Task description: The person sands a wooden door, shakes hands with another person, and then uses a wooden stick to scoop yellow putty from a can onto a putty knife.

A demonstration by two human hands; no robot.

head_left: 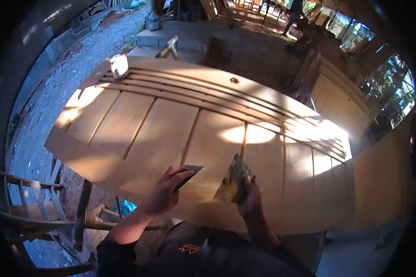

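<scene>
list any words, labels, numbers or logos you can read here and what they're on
No readable text anywhere.
Dark shirt: a small orange mark, logo-like, too small and blurred to read.
Can on the far end of the wooden door panel: no legible label.
Smeared scraper in the right hand and the scraper under the left hand: no markings visible.

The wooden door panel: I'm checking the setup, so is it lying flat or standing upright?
Lying flat. The door panel rests face up on supports, and both hands, left hand and right hand, work on its top surface.
</scene>
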